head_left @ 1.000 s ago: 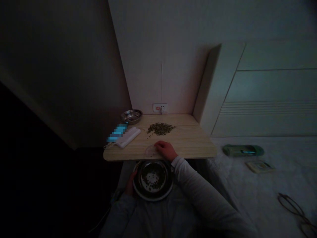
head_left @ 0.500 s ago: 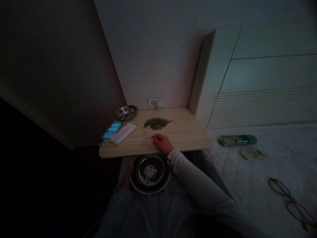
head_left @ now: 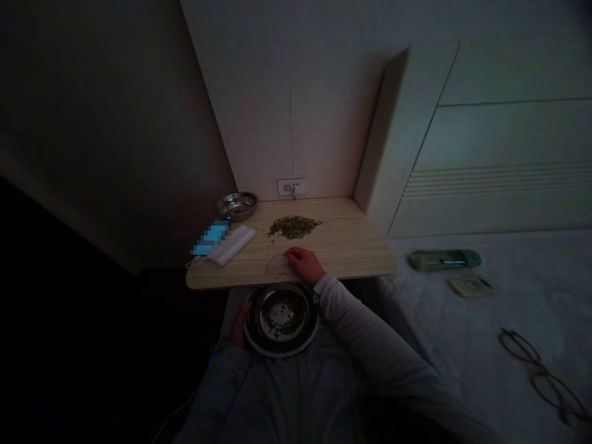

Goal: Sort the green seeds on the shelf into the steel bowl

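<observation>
My left hand holds the left rim of a round bowl with a light outer edge and a shiny inside. Small dark grains, like mung beans, lie scattered over its bottom. Above the near edge of the wooden tabletop, my right hand pinches a thin, translucent round piece, perhaps a plastic lid; its right side is hidden by the fingers. Beyond that hand, a loose pile of greenish beans is spread on the wood, with a few strays nearer me.
A metal bowl stands at the back left, by a blurred lit phone and a white power strip. A wall socket is behind. On the bed at right lie a green case, a small pale card-like object and glasses.
The view has shifted slightly, so everything sits a little higher in the picture. The translucent piece looks a bit flatter to the tabletop. Both hands keep their holds.
</observation>
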